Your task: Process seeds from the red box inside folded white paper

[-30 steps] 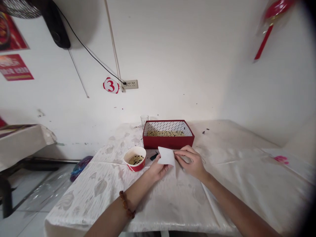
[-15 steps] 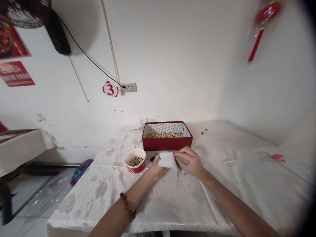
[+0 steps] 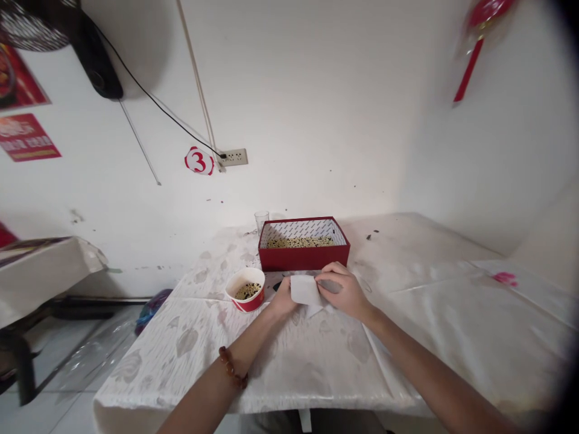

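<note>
A small white paper packet (image 3: 304, 290) is held between my two hands over the table. My left hand (image 3: 284, 296) is closed on its left side, with the fingertips partly hidden behind it. The thumb and fingers of my right hand (image 3: 342, 289) pinch its upper right edge. Below it, a loose white piece (image 3: 319, 310) hangs or lies by the tablecloth; I cannot tell which. Just beyond my hands stands a red box (image 3: 304, 258) with a patterned lining, holding pale and dark grains. To the left, a red and white paper tub (image 3: 245, 289) contains similar grains.
A clear glass (image 3: 261, 220) stands behind the box's left corner. A dark object (image 3: 277, 286) lies partly hidden by my left hand. The table has a patterned white cloth (image 3: 190, 343). Dark bits (image 3: 371, 234) lie right of the box, near the wall.
The view has shifted slightly. The white paper has turned a little in my hands, its face now squarer to me. Both hands keep their hold.
</note>
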A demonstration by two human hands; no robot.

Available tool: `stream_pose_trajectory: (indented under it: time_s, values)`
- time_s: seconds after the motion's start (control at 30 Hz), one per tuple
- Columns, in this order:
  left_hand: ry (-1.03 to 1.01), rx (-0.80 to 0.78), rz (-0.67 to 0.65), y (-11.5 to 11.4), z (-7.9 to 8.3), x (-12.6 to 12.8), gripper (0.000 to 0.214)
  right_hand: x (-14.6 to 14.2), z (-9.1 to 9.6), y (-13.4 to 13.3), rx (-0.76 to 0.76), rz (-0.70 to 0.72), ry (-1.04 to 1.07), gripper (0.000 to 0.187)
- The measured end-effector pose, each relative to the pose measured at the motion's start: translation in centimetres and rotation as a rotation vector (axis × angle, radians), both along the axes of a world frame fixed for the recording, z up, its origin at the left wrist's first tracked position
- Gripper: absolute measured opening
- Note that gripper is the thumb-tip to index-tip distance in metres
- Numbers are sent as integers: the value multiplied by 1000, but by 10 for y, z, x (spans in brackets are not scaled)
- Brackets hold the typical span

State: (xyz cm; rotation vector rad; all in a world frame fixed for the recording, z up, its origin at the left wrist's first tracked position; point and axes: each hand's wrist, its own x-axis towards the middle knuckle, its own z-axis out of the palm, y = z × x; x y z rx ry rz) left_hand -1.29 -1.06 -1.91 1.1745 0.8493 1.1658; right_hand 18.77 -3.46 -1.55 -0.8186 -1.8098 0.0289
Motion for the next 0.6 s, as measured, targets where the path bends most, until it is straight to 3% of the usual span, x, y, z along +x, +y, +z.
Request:
stream_pose_trajectory:
  time_s: [0.2, 0.47, 0.53, 0.6]
  values:
    - [-119, -144, -67, -2, 10, 5, 38, -1, 1, 0, -39, 25, 50, 21]
    - [-151, -71, -183, -1, 10, 7, 38, -1, 1, -2, 9, 22, 7, 25]
    - [-116, -64, -175, -1, 6, 7, 38, 0, 3, -3, 31, -1, -39, 23]
    - [-65, -50, -81, -2, 3, 6, 39, 2, 5, -4, 57, -40, -93, 21]
